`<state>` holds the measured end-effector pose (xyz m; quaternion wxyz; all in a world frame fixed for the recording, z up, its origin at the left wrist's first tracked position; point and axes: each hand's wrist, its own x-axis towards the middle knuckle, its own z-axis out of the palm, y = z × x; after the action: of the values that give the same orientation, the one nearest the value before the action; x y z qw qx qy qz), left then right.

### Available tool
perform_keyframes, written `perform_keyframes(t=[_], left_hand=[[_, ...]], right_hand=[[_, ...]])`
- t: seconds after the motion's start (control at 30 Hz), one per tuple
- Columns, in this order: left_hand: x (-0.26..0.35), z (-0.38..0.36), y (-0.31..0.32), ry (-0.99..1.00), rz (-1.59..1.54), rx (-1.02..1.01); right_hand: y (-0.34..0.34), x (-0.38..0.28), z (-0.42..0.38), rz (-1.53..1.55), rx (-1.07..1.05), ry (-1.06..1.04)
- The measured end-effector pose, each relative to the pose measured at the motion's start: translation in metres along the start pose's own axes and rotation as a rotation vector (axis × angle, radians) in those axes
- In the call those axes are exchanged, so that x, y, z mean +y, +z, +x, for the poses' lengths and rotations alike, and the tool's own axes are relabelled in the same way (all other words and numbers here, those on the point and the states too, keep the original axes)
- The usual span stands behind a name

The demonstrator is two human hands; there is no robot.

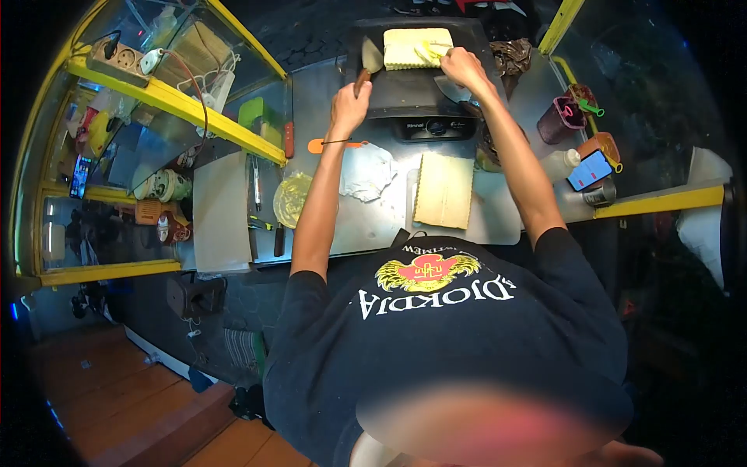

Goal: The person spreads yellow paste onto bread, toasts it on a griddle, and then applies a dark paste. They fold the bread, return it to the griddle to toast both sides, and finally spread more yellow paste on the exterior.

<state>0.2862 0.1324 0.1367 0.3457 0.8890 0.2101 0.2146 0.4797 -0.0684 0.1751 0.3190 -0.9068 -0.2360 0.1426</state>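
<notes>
My left hand (350,109) is closed around the wooden handle of a metal scraper (372,57), its blade over the left side of the black griddle (401,93). At the back of the griddle lies a pale rectangular slab of bread (412,39) with ridged edges. My right hand (464,68) is closed at the bread's right end, on a pale yellow piece (428,53) whose kind I cannot make out. Below that hand, a second metal blade (451,89) rests on the griddle, partly hidden by my forearm.
Nearer me, another bread slab (443,191) lies on the metal counter beside a crumpled white sheet (367,173). A round yellowish tub (292,198) and a white board (222,210) are at left. A phone (590,170) and purple container (560,121) stand right. Yellow frames (179,109) edge the stall.
</notes>
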Motion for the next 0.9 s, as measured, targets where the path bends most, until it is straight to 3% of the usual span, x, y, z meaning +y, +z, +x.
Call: perform_keyframes(t=[0.07, 0.33, 0.4, 0.47, 0.53, 0.6, 0.67, 0.73, 0.83, 0.9], left_hand=[[0.003, 0.001, -0.002, -0.009, 0.062, -0.055], [0.016, 0.003, -0.014, 0.062, 0.235, -0.096], [0.024, -0.006, -0.012, 0.082, 0.282, -0.112], [0.031, -0.007, -0.007, 0.123, 0.271, -0.175], [0.035, -0.007, -0.005, 0.189, 0.274, -0.179], [0.030, -0.007, -0.014, 0.163, 0.216, -0.125], [0.021, 0.001, -0.032, 0.102, 0.110, -0.129], [0.022, 0.001, -0.045, -0.017, 0.092, -0.193], [0.017, 0.003, -0.029, 0.102, 0.086, -0.162], [0.030, 0.001, -0.024, 0.125, 0.226, -0.155]], right_hand=[[0.018, 0.000, 0.000, -0.079, 0.267, -0.078], [0.057, 0.001, -0.035, 0.045, 0.546, 0.079], [0.067, 0.002, -0.034, 0.017, 0.557, 0.083], [0.081, -0.005, -0.033, -0.099, 0.433, 0.043], [0.111, -0.015, -0.041, -0.296, 0.409, -0.249], [0.101, -0.030, -0.065, -0.283, 0.255, -0.365], [0.077, -0.016, -0.062, -0.039, 0.374, -0.304], [0.053, -0.005, -0.050, -0.051, 0.510, -0.069], [0.080, 0.010, -0.027, 0.091, 0.524, -0.097], [0.113, -0.002, -0.030, 0.262, 0.496, -0.280]])
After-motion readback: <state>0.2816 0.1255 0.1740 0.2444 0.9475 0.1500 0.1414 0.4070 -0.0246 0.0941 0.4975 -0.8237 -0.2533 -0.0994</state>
